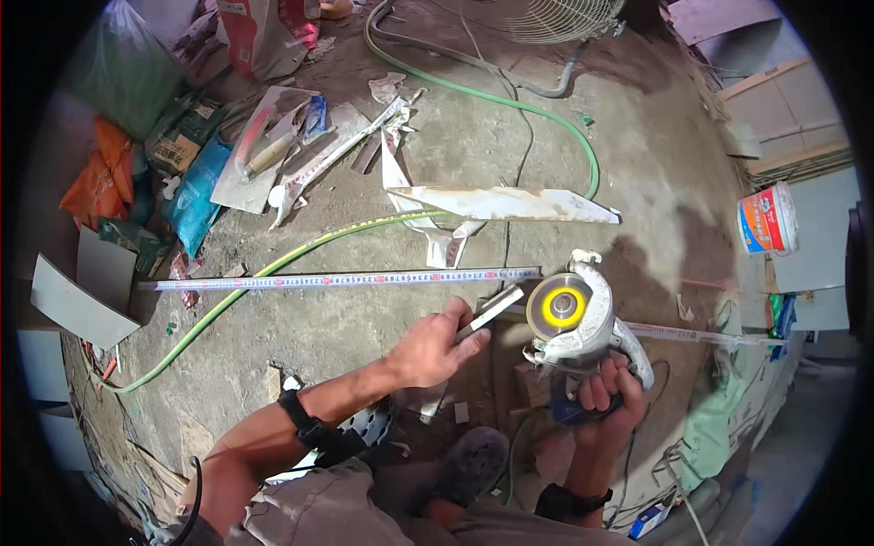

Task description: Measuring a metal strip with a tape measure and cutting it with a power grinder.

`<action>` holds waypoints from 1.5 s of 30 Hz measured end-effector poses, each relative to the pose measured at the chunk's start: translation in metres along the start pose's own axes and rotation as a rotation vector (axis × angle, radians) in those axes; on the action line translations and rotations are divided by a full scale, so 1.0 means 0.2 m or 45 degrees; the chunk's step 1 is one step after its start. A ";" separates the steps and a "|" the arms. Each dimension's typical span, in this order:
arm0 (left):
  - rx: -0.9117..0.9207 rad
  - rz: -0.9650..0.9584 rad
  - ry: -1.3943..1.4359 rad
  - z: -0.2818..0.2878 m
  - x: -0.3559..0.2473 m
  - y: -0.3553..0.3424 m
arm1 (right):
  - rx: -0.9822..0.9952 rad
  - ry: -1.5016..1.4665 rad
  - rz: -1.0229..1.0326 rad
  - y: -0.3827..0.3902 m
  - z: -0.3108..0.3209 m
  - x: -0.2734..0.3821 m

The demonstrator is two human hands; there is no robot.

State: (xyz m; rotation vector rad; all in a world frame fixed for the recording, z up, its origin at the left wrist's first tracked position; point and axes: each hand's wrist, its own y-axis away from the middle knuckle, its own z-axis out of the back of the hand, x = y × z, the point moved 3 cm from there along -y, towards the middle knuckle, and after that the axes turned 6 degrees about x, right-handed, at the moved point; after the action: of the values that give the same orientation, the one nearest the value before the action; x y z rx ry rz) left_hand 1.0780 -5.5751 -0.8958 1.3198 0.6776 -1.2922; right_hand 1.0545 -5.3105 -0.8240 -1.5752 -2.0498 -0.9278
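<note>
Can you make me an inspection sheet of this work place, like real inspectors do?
Surface: rough grey floor, patchy and littered with scraps.
Job's things: white power tool with a yellow-centred disc, whether spinning can't be told; small pale strip; long measuring strip on the floor.
Clutter: long white offcut, blue bag, orange bag.
Hands: left hand grips the small pale strip; right hand grips the white power tool.
Cables: thin dark cable and green hose, both curving over the floor.
Surroundings: white bucket at right; wire guard at top.
</note>
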 end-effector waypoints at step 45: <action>-0.037 -0.032 -0.068 -0.04 -0.08 -0.01 | -0.050 0.215 -0.041 -0.01 -0.08 -0.07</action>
State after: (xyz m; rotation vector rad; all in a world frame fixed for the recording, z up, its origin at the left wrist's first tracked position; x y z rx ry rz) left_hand 1.0740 -5.5619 -0.8831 1.2522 0.6750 -1.3289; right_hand 1.0548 -5.3321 -0.8227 -1.4346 -1.9560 -1.0798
